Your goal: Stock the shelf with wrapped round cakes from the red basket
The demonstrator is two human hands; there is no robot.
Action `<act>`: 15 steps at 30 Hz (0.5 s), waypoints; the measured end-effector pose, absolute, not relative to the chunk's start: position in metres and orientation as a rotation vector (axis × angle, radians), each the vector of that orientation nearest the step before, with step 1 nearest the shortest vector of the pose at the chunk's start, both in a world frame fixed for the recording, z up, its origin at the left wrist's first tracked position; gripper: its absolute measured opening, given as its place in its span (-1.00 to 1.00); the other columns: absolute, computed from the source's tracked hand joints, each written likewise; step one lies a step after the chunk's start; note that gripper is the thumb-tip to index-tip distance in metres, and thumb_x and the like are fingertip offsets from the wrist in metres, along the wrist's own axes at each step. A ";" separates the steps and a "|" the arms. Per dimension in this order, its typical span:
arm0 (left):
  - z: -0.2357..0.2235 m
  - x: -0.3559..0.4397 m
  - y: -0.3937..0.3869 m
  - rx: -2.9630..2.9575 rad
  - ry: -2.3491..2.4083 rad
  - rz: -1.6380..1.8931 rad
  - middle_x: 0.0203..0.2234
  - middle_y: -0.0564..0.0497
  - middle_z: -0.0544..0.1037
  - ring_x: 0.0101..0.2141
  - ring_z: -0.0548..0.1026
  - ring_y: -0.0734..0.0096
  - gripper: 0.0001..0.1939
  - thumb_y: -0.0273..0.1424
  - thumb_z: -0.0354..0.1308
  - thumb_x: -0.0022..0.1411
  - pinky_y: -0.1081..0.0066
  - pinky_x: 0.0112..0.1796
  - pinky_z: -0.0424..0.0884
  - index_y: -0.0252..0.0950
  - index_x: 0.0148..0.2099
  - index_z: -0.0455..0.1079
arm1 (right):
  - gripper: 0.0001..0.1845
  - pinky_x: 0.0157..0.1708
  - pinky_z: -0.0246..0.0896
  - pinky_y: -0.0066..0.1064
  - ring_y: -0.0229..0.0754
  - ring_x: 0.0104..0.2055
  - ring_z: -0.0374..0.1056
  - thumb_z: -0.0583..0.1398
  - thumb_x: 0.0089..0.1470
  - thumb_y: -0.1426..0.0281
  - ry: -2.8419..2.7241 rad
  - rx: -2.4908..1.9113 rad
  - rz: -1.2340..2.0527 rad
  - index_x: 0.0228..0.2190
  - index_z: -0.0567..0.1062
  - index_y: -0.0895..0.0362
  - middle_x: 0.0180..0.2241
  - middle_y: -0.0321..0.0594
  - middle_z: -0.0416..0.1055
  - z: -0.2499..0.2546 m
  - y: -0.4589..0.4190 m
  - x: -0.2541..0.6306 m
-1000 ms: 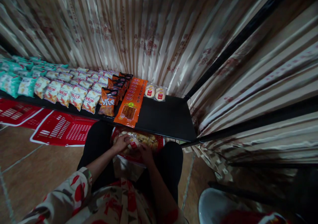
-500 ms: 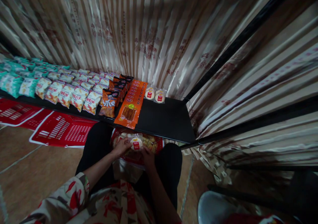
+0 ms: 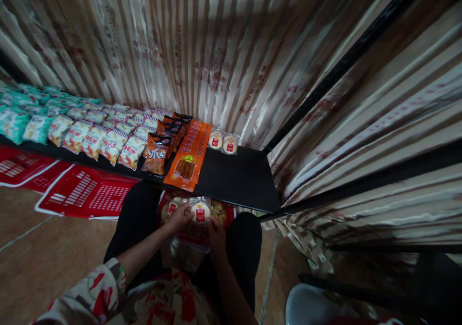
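Observation:
A red bag of wrapped pastries [image 3: 224, 214] rests on my lap between my knees. My left hand [image 3: 179, 218] is closed on a clear packet holding a round pale bun with a red label [image 3: 201, 212], lifted just above the bag. My right hand [image 3: 215, 230] is curled against the bag's front edge below that packet; what its fingers grip is hidden. Two like bun packets [image 3: 223, 142] lie at the back of the black shelf [image 3: 238, 181] in front of me.
On the shelf lie a long orange snack strip [image 3: 187, 156], orange-brown bags [image 3: 157, 152], rows of white-red bags [image 3: 108, 142] and teal bags [image 3: 14, 120]. Red baskets [image 3: 86, 195] lie on the floor at left. Striped curtains surround the shelf. A white stool [image 3: 310, 306] stands lower right.
My left hand has drawn a bun packet out of the bag and raised it slightly. The view has tilted a little; the shelf items have not moved.

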State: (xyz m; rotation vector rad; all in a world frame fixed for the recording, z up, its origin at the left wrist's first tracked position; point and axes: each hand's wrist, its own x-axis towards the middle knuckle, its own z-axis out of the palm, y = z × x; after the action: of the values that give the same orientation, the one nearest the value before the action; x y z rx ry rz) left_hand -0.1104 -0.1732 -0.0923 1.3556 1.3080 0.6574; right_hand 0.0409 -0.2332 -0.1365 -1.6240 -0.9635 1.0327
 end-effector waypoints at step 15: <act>-0.050 -0.102 -0.151 1.707 1.220 0.666 -0.48 0.05 0.41 -0.47 0.34 0.46 -0.72 -0.42 -0.02 0.08 0.49 -0.42 0.23 -0.37 -0.15 0.37 | -0.45 -0.26 0.34 -0.30 -0.09 -0.30 0.43 0.24 -0.20 0.08 -0.777 -1.476 1.144 -0.20 0.51 0.17 -0.34 -0.14 0.53 -0.087 -0.214 0.062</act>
State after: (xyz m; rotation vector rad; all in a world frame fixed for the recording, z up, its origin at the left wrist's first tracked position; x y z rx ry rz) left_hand -0.1021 -0.1512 -0.0505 1.7072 1.2201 0.6656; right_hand 0.0615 -0.2137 -0.0868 -1.4762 -0.7775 1.1444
